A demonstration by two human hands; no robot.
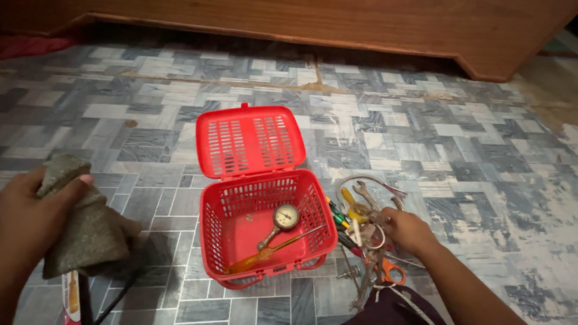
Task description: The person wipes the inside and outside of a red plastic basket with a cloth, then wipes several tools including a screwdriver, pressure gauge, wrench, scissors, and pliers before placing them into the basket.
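Observation:
A red plastic basket [313, 207] stands on the tiled floor with its slotted lid [248, 139] flipped open behind it. Inside lie a round pressure gauge [284, 217] and a screwdriver with an orange handle [265, 254]. My left hand [27, 213] at the left edge grips a grey-green cloth [84, 232]. My right hand [404, 230] reaches into a pile of tools [361, 225] just right of the basket; its fingers are down among wrenches, screwdrivers and orange-handled scissors [392, 272]. I cannot tell whether it holds one.
A wooden furniture base [337, 27] runs along the far side. The floor is grey patterned tile [457, 156]. Near my left hand's lower edge stands a dark object with a label [73, 298]. A dark cloth [391, 307] lies at the bottom.

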